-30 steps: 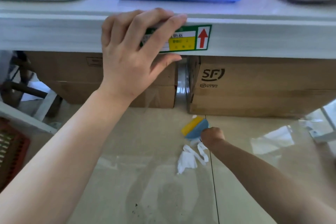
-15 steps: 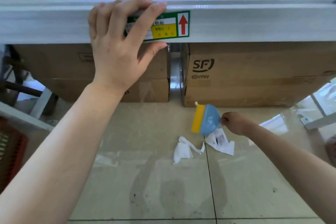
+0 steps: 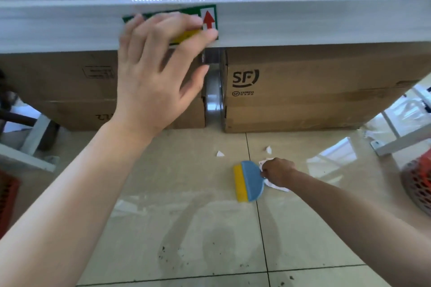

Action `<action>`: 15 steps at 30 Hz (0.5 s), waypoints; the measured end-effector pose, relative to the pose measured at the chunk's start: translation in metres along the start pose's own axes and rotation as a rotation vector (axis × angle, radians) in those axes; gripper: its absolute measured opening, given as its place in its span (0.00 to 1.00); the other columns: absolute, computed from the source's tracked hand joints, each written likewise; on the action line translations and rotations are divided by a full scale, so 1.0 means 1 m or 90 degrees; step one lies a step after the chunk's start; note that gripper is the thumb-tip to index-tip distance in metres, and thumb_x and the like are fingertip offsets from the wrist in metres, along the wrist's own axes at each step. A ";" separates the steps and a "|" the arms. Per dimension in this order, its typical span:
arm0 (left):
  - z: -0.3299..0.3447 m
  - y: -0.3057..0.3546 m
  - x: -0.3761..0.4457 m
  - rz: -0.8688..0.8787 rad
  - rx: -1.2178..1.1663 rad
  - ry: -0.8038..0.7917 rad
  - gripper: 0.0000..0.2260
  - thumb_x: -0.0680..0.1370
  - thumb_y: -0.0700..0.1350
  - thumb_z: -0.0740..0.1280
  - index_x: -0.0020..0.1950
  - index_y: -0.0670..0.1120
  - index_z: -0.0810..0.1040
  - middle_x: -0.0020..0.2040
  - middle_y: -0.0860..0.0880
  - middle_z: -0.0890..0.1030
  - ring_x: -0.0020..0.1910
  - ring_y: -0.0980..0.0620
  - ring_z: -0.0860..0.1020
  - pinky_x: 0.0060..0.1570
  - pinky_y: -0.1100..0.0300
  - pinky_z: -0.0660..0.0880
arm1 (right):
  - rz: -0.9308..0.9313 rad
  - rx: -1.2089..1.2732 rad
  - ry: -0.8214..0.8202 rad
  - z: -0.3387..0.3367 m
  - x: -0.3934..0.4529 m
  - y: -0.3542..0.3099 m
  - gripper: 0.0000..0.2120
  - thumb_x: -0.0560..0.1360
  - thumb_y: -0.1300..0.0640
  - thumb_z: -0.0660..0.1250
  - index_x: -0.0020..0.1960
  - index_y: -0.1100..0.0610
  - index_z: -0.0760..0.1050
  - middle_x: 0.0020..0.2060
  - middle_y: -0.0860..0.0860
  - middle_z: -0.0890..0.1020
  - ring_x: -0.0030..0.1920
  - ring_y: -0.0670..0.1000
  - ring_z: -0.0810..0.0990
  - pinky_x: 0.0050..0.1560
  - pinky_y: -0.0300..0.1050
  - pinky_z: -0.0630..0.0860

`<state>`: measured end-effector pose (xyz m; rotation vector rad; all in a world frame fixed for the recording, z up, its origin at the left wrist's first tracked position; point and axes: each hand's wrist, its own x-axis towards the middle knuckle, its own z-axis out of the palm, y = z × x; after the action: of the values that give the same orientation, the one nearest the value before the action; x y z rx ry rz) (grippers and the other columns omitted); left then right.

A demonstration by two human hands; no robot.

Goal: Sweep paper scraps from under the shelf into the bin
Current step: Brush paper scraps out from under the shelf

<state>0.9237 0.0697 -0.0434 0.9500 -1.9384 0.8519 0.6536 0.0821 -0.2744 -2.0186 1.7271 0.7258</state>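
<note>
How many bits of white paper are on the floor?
3: two small scraps near the boxes, one bigger piece under the right hand. More may be hidden.

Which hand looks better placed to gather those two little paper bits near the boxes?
The right hand: it holds the scraper beside the scraps. The left hand is up by the shelf.

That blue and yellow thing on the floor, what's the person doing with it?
A person is clearing paper scraps off the floor tiles in front of a shelf. The right hand grips a small blue and yellow scraper with crumpled paper bunched against it. Two small scraps lie loose nearer the cardboard boxes. The left hand is open at the shelf edge.
</note>
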 end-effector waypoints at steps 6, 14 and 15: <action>0.028 0.040 -0.039 0.075 -0.188 -0.285 0.09 0.77 0.45 0.64 0.54 0.47 0.81 0.53 0.47 0.82 0.51 0.47 0.80 0.49 0.53 0.75 | 0.095 0.085 -0.026 0.009 -0.020 0.102 0.14 0.79 0.50 0.58 0.54 0.56 0.79 0.58 0.54 0.80 0.58 0.56 0.77 0.48 0.45 0.71; 0.068 0.075 -0.192 -0.204 -0.121 -0.960 0.21 0.76 0.53 0.64 0.68 0.53 0.67 0.67 0.51 0.70 0.63 0.50 0.73 0.59 0.56 0.72 | -0.044 0.204 0.047 -0.024 -0.004 0.032 0.14 0.81 0.54 0.55 0.53 0.60 0.77 0.55 0.58 0.80 0.57 0.58 0.77 0.52 0.47 0.71; 0.067 0.081 -0.211 -0.215 -0.107 -1.018 0.25 0.76 0.55 0.65 0.71 0.52 0.64 0.69 0.51 0.67 0.66 0.50 0.71 0.61 0.55 0.71 | -0.058 0.207 0.058 -0.023 0.003 0.012 0.15 0.81 0.54 0.54 0.54 0.60 0.77 0.55 0.58 0.80 0.57 0.58 0.77 0.54 0.47 0.71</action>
<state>0.9157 0.1197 -0.2739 2.0930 -2.7928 -0.5613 0.6447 0.0644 -0.2572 -1.9115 1.6652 0.3031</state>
